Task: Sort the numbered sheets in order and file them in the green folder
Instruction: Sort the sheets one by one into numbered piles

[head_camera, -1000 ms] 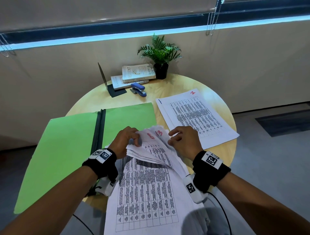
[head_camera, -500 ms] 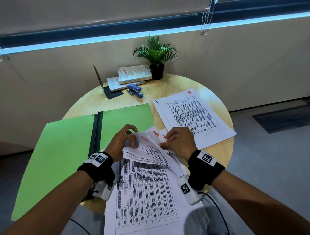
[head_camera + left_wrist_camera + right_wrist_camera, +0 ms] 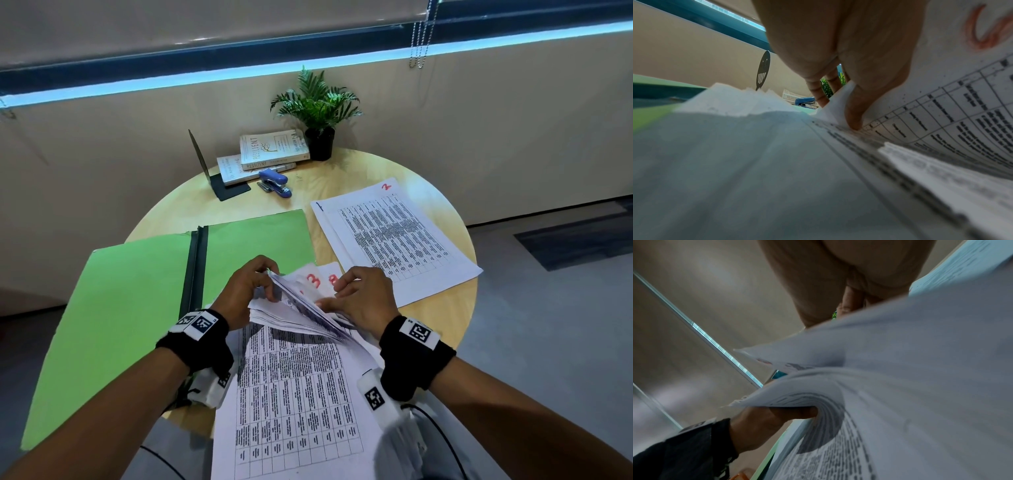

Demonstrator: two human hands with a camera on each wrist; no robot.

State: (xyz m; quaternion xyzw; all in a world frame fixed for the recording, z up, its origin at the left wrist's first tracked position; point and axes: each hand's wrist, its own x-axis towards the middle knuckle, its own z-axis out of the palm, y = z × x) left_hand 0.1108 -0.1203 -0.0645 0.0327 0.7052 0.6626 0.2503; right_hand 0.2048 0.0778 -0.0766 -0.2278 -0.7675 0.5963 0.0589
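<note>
A stack of printed sheets lies at the near edge of the round table, overhanging it. My left hand grips the lifted top corners of several sheets, folded back toward me. Sheets marked 3 and 8 in red show beneath. My right hand rests on those lower sheets, thumb and fingers curled at their corners. The green folder lies open on the left. A separate pile topped by the sheet marked 2 lies on the right.
At the back of the wooden table stand a potted plant, two books, a blue stapler and a black bookend. Floor drops away right of the table.
My left hand has lifted the upper sheets higher and folded them back. The corners marked 3 and 8 have come into view under them. My right hand stays on the lower sheets.
</note>
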